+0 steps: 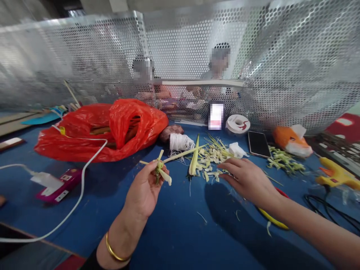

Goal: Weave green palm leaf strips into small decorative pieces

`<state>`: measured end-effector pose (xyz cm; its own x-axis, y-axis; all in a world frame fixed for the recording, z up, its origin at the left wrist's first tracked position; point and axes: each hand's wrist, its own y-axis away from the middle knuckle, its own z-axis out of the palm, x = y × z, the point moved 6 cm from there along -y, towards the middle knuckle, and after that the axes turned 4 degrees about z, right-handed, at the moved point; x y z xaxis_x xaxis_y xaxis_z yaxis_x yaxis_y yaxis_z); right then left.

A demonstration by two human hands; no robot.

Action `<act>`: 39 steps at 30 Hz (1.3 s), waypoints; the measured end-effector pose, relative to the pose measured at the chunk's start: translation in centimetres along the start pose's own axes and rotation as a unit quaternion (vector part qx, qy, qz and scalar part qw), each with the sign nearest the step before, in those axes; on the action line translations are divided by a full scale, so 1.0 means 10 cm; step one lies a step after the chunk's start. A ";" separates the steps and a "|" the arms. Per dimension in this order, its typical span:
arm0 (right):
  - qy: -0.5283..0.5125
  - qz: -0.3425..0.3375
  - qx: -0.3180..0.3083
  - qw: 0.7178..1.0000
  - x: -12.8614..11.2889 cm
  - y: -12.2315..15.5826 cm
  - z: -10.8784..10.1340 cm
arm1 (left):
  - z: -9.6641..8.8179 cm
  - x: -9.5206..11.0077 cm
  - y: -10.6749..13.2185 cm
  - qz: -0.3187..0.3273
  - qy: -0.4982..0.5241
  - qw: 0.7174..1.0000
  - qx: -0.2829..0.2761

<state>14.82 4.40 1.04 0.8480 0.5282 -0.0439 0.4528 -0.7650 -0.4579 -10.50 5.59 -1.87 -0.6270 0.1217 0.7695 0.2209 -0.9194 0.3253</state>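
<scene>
My left hand [144,187], wearing a gold bangle, is closed in a pinch on a small knotted piece of pale green leaf strips [159,167]. Its strip ends stick out in several directions, and the fingers partly hide it. To the right, my right hand [246,176] reaches over the near edge of a pile of cut leaf scraps [212,155]. Its thumb and fingers are apart, with no held thing visible between them. Between the hands lies a longer folded leaf strip [194,159]. Behind it stands a spool of white thread [180,142] with loose strands.
A red plastic bag [129,131] and a purple power strip [60,185] with a white cable sit left. Rightward are a ribbon roll [238,123], a dark phone [258,144], an orange tissue holder [291,140] and a yellow glue gun [337,174]. Perforated metal [180,48] screens off other people.
</scene>
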 end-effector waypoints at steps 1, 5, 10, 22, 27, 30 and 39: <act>-0.013 -0.010 -0.013 1.000 -0.05 -0.10 0.08 | 0.00 -0.01 0.00 -0.006 0.002 1.000 -0.001; -0.021 -0.084 -0.095 0.992 -0.27 -0.45 0.52 | -0.03 -0.07 -0.04 -0.023 0.000 1.000 -0.015; -0.005 -0.150 -0.124 0.981 -0.40 -0.63 0.76 | -0.03 -0.14 -0.03 -0.048 -0.003 0.998 -0.032; 0.062 -0.073 -0.098 0.991 0.23 -0.16 0.46 | 0.03 -0.17 0.07 -0.083 -0.001 0.996 -0.035; -0.023 -0.017 -0.109 0.994 0.21 -0.23 0.48 | 0.04 -0.20 0.05 -0.079 -0.002 0.996 -0.045; -0.072 0.044 -0.089 0.992 0.16 -0.44 0.58 | 0.05 -0.20 0.02 -0.075 0.002 0.996 -0.044; -0.143 0.076 -0.123 0.979 0.15 -0.83 1.04 | -0.01 -0.21 -0.03 -0.079 -0.002 0.997 -0.014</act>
<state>9.46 15.34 -4.49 0.8151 0.4556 -0.3579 0.4091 -0.8900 -0.2014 -9.36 5.63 -3.60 -0.6490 0.2679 0.7120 0.0986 -0.8985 0.4279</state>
